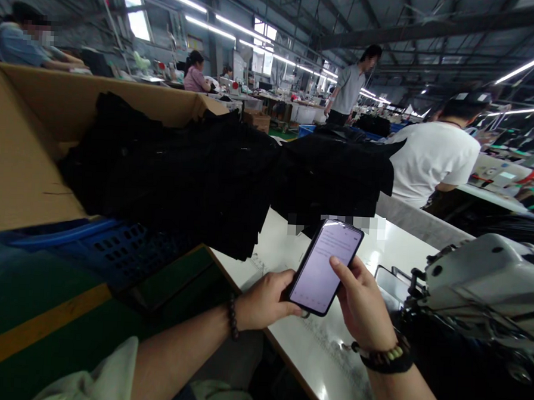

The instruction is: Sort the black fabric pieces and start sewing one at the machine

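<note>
A smartphone (pixel 319 277) with a lit, pale screen is tilted above the white table (pixel 283 231). My left hand (pixel 268 301) grips its lower left side, fingers partly hidden behind it. My right hand (pixel 363 297) is at the phone's right side, its thumb on the screen and its other fingers curled behind the edge. Black fabric pieces (pixel 174 171) lie heaped beyond my left hand, and another black stack (pixel 335 174) rests behind the phone.
To the right is a sewing machine (pixel 486 283). An open cardboard box (pixel 23 145) and a blue basket (pixel 125 249) are at the left. A person in a white shirt (pixel 434 158) sits ahead on the right; another person (pixel 348 88) stands farther back.
</note>
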Tool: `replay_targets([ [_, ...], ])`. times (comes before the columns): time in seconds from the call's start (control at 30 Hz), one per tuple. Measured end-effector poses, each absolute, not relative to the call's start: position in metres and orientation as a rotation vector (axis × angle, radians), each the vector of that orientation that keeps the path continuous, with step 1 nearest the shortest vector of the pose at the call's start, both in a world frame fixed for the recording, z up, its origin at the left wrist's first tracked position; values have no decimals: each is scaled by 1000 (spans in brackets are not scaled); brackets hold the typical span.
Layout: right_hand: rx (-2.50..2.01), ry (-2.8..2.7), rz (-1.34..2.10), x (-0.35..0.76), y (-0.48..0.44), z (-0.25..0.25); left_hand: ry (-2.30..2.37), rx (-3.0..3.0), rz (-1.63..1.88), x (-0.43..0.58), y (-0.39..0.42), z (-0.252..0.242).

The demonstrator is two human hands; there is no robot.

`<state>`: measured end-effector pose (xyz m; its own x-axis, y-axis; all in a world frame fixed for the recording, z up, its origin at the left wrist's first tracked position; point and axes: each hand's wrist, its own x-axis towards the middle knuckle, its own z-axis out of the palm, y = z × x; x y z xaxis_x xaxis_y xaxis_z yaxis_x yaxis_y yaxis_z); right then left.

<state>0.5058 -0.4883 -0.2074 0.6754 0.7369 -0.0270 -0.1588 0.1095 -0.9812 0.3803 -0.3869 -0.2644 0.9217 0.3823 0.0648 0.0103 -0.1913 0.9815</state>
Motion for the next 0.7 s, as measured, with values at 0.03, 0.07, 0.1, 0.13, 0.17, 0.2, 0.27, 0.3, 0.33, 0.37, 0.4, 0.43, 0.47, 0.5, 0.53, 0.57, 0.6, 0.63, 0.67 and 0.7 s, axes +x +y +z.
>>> replay_targets([
  [0.03,-1297,-540,709,506,-488,-207,292,1742,341,380,-387,-265],
  [0.07,-1293,-534,708,506,-488,-208,289,1744,340,380,-387,-264],
  [0.1,-1291,-533,707,506,-487,-208,287,1744,339,380,-387,-264],
  [0.13,-1290,-531,709,506,-487,-208,288,1744,339,380,-387,-264],
  [0.17,-1288,-525,716,506,-487,-208,290,1743,341,381,-387,-264],
  [0.2,-1287,-511,724,506,-487,-207,294,1741,341,381,-387,-264],
  [0.27,-1280,-473,747,506,-487,-206,300,1736,340,381,-387,-265],
  [0.3,-1273,-456,758,505,-487,-206,303,1733,339,381,-387,-265],
  [0.33,-1266,-445,763,505,-487,-205,305,1728,338,381,-386,-266],
  [0.37,-1259,-441,766,505,-487,-204,306,1720,337,382,-386,-266],
  [0.4,-1254,-440,768,505,-487,-204,304,1709,338,382,-386,-267],
  [0.43,-1249,-441,769,505,-487,-204,302,1696,341,382,-386,-267],
  [0.47,-1248,-442,772,505,-487,-204,298,1680,343,382,-386,-267],
  [0.5,-1252,-444,777,505,-487,-204,296,1663,345,382,-386,-267],
  [0.53,-1260,-445,785,506,-487,-204,297,1646,348,382,-386,-267],
  [0.57,-1272,-447,792,506,-487,-205,299,1632,349,382,-386,-267],
  [0.6,-1284,-450,798,507,-487,-205,304,1620,348,382,-387,-267],
  [0.63,-1297,-456,802,507,-487,-205,310,1609,347,382,-387,-266],
  [0.67,-1306,-468,805,507,-488,-205,316,1600,346,382,-387,-266],
  [0.7,-1310,-493,808,507,-488,-206,319,1590,347,382,-387,-266],
])
